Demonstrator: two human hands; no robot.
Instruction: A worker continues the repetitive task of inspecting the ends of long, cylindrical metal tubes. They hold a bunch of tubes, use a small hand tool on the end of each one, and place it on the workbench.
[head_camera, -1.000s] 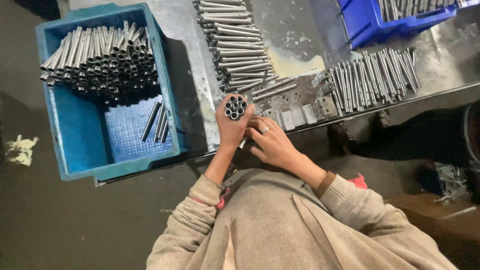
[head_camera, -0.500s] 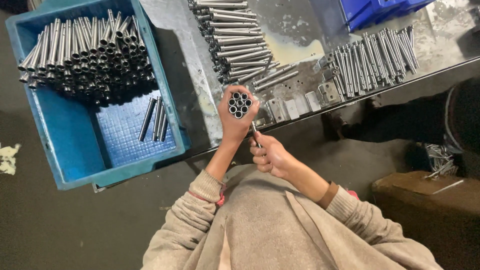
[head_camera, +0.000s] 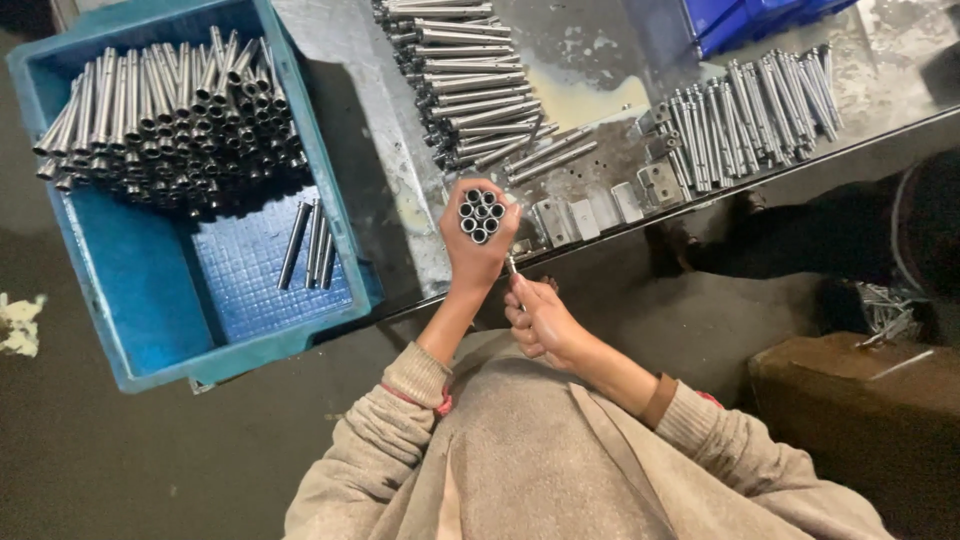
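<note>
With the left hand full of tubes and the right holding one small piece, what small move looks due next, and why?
Probably bringing the right hand up to the bundle of tubes. The left hand grips the bundle with its open ends facing up, and the right hand holds a thin metal piece just below it, apart from the tubes.

Blue bins (head_camera: 150, 320): two; hands (head_camera: 478, 250): two.

A worn, stained metal counter (head_camera: 590, 70) stands over a dark, grimy floor (head_camera: 120, 460), dimly lit.
</note>
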